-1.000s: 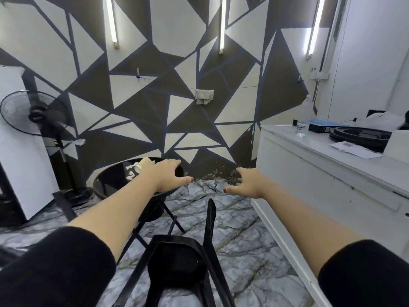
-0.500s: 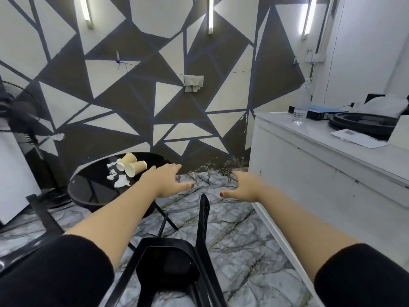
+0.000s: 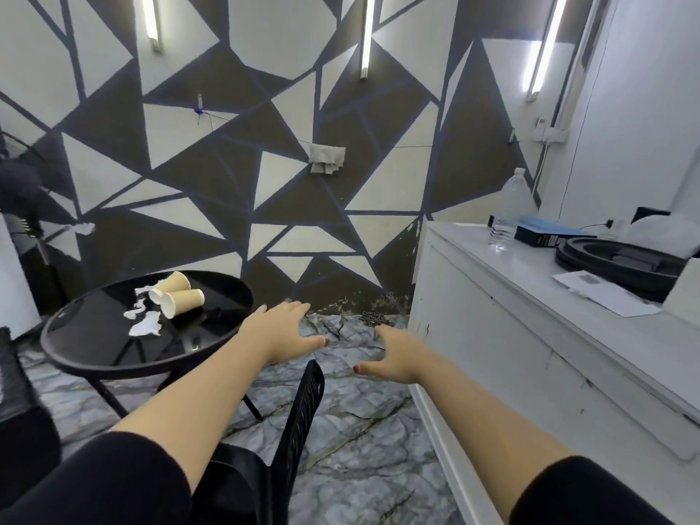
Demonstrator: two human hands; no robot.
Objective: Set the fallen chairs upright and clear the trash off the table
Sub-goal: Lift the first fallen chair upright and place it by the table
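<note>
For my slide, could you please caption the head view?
Both open hands, left hand and right hand, reach over a black chair beside a round table holding two tipped paper cups.

Blk table [image 3: 57, 337], tan cups [image 3: 184, 302]

1. No text, brand, number or sign can be read anywhere.
2. Blue-and-black box [image 3: 545, 232] on the white tabletop [image 3: 530, 297]: a pale label on its end face, too small to read.
3. White paper sheet [image 3: 598, 293] beside it: a grey printed patch, illegible.
</note>
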